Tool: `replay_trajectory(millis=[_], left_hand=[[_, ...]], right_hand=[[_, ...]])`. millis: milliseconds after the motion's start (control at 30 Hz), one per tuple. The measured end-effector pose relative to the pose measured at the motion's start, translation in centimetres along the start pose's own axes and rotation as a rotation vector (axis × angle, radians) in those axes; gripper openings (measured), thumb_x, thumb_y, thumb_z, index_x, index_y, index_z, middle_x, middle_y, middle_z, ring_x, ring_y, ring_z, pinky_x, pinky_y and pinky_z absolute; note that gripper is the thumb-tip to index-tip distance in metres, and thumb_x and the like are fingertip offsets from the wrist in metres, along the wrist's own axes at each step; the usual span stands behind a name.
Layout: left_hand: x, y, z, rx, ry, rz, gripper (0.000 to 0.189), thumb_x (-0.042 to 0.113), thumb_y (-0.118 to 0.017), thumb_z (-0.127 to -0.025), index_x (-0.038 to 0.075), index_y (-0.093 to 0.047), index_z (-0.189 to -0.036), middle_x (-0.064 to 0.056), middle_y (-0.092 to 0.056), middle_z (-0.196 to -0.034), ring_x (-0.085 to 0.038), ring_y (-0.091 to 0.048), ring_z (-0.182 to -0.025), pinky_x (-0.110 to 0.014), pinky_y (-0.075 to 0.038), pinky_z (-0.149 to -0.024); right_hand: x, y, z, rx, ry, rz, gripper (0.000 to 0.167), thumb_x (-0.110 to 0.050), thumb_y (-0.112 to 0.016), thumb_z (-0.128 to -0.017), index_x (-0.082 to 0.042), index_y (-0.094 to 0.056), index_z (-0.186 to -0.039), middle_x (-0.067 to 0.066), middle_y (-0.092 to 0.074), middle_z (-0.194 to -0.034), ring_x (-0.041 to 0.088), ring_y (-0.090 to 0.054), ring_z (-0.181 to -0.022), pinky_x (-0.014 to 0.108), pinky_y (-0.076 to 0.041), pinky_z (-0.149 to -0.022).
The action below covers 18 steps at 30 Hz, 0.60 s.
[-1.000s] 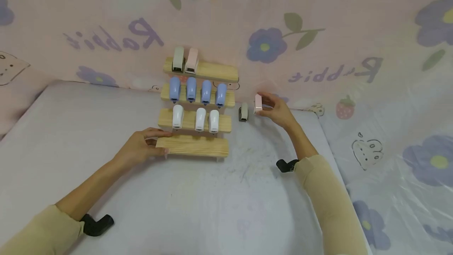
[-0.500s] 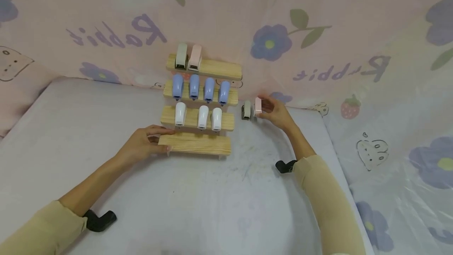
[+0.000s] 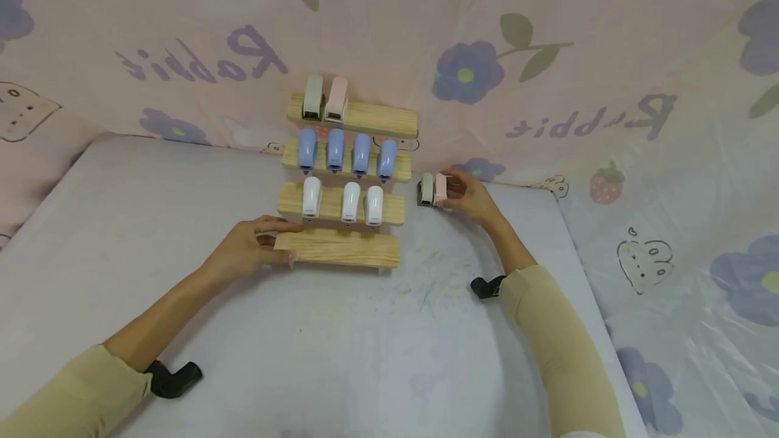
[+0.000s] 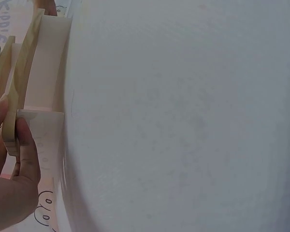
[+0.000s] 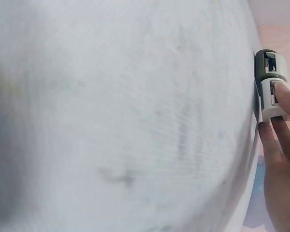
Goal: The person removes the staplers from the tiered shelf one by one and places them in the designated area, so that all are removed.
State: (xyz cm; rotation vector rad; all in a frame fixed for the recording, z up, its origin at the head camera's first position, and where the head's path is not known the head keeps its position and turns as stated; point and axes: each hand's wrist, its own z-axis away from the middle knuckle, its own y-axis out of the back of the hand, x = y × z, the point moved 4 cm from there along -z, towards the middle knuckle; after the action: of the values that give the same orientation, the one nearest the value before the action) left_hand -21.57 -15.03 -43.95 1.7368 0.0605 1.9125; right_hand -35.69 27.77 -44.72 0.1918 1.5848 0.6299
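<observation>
My right hand (image 3: 473, 200) holds a small pink stapler (image 3: 441, 189) at the right of the shelf stand, its fingers and thumb around the stapler's sides. Right beside it on the table stands a grey-green stapler (image 3: 426, 189), and the right wrist view shows the pair side by side, with my thumb on the front of the held stapler (image 5: 269, 99). My left hand (image 3: 246, 249) grips the left end of the lowest wooden shelf (image 3: 341, 249). In the left wrist view, fingers lie on both faces of that wooden board (image 4: 21, 77), above a clear support (image 4: 41, 137).
The stepped stand's top shelf (image 3: 383, 119) carries a green stapler (image 3: 313, 96) and a pink one (image 3: 337, 99). Several blue staplers (image 3: 335, 149) line the second shelf; three white ones (image 3: 350, 201) stand on the third. A printed curtain (image 3: 377, 32) hangs behind the white table (image 3: 341, 343).
My right hand has moved the pink stapler left and slightly down, closing the gap to the grey-green one. The left hand keeps its hold on the shelf, while the head view has shifted a little.
</observation>
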Motion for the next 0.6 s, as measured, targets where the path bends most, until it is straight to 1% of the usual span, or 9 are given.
replay_trajectory(millis=[133, 233, 367, 600], left_hand=[[-0.1, 0.0, -0.1, 0.001, -0.008, 0.000, 0.058, 0.029, -0.084, -0.081, 0.011, -0.065, -0.133, -0.017, -0.043, -0.150, -0.040, -0.050, -0.126, -0.050, -0.043, -0.100], [-0.2, -0.2, -0.1, 0.003, -0.006, -0.005, 0.057, 0.029, -0.084, -0.081, 0.011, -0.065, -0.132, -0.017, -0.043, -0.150, -0.041, -0.048, -0.127, -0.052, -0.041, -0.102], [-0.1, -0.2, 0.0, 0.006, -0.006, -0.015, 0.056, 0.029, -0.083, -0.082, 0.011, -0.065, -0.132, -0.017, -0.044, -0.148, -0.042, -0.047, -0.127, -0.054, -0.040, -0.104], [0.1, 0.0, 0.2, -0.001, -0.010, -0.007, 0.057, 0.029, -0.083, -0.082, 0.011, -0.064, -0.133, -0.017, -0.043, -0.149, -0.042, -0.050, -0.124, -0.052, -0.043, -0.100]], right_hand=[[-0.1, -0.1, 0.2, 0.006, -0.005, 0.015, 0.068, 0.007, -0.077, -0.081, -0.001, -0.047, -0.142, 0.023, -0.053, -0.138, 0.037, -0.052, -0.127, 0.046, -0.041, -0.105], [-0.9, -0.1, 0.7, 0.000, -0.013, 0.008, 0.069, 0.006, -0.078, -0.081, 0.001, -0.047, -0.142, 0.026, -0.053, -0.138, 0.040, -0.052, -0.126, 0.051, -0.040, -0.105], [-2.1, -0.3, 1.3, -0.017, -0.034, -0.044, 0.072, 0.010, -0.076, -0.080, 0.007, -0.042, -0.143, 0.031, -0.049, -0.140, 0.045, -0.050, -0.127, 0.055, -0.038, -0.106], [-2.4, -0.6, 1.4, -0.016, -0.064, -0.086, 0.072, 0.013, -0.074, -0.081, 0.007, -0.040, -0.144, 0.032, -0.047, -0.141, 0.045, -0.048, -0.129, 0.053, -0.038, -0.106]])
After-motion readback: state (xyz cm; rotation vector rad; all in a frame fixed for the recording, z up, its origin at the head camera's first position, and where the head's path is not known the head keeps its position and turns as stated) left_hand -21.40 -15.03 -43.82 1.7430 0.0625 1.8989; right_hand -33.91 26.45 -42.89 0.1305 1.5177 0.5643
